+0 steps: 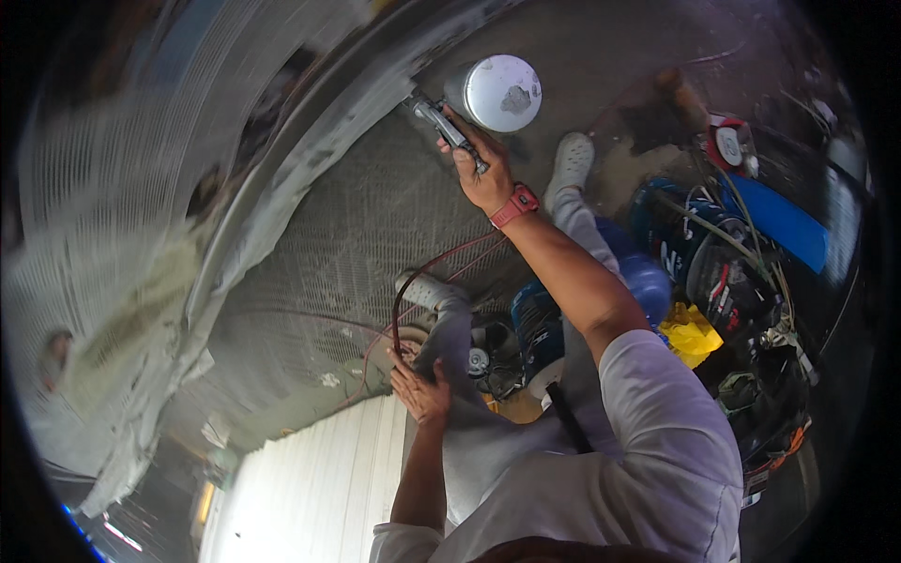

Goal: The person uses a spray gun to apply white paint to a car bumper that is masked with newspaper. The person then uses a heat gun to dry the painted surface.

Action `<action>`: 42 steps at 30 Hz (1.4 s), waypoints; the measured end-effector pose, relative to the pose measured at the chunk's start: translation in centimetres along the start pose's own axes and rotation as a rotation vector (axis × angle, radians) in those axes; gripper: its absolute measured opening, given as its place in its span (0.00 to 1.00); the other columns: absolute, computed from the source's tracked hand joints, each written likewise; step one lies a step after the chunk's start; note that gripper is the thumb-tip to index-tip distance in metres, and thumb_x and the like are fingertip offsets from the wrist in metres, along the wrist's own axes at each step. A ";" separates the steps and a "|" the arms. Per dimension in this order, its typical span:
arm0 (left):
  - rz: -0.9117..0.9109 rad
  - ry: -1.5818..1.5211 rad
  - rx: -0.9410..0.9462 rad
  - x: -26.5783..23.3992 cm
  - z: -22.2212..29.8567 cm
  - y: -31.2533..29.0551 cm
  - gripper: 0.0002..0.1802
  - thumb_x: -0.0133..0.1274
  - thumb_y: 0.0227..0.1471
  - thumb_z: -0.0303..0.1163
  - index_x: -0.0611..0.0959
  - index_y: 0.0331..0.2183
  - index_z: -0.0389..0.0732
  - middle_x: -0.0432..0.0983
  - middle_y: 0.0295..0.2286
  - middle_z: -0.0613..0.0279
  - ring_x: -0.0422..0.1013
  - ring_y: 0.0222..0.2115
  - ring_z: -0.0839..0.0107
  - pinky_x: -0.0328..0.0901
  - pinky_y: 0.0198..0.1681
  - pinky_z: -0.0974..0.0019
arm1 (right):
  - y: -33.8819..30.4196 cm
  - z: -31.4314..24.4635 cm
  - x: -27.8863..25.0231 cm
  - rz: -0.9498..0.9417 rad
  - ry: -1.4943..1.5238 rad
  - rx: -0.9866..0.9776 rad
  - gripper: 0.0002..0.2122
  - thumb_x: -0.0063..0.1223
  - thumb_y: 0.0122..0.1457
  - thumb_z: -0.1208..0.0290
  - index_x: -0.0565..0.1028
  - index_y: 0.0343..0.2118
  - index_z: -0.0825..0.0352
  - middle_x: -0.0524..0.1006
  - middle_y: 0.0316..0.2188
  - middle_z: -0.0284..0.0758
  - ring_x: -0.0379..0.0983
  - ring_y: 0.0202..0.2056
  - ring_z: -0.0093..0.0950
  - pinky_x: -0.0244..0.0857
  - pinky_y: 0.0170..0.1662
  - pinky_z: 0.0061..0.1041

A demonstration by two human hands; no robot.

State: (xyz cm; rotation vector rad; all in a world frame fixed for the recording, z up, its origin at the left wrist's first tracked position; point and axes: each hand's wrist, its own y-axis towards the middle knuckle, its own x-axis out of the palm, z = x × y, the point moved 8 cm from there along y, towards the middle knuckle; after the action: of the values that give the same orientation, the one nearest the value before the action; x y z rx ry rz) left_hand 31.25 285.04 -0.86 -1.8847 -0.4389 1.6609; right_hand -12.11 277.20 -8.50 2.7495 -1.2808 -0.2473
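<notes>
My right hand [483, 164] is closed around a grey metal hand-held power tool [434, 120], with its head at the edge of a long curved panel [253, 202] coated in patchy grey. A red watch sits on that wrist. Lower down, my left hand [422, 392] has its fingers stretched out and the thumb apart. A dark red hose [398, 310] curves down to its fingertips; whether they touch it I cannot tell. The hose's upper end runs behind my right forearm. Beside the tool stands a round can [504, 92] with a grey-spotted white top.
On the right lie dark blue and black tubs [718, 267], a blue curved panel [784, 220], a yellow bag [691, 335], cables and a red-and-white container [730, 145]. A ribbed white panel [319, 479] is at the lower left. My shoes stand on the grey floor [328, 239].
</notes>
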 end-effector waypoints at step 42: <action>-0.120 0.259 0.162 -4.1 28.2 8.9 0.44 0.52 0.65 0.40 0.53 0.73 0.37 0.67 0.49 0.36 0.65 0.47 0.43 0.60 0.57 0.40 | 19.6 24.3 -32.1 0.606 0.267 0.210 0.21 0.44 0.73 0.50 0.76 0.56 0.62 0.84 0.36 0.30 0.78 0.31 0.27 0.72 0.34 0.27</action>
State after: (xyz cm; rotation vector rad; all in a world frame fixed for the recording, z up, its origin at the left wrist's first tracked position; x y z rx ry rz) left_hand 1.89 281.53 -4.63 -1.8804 -0.2950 1.3125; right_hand -51.68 288.70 -25.88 2.2752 -2.0476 0.3066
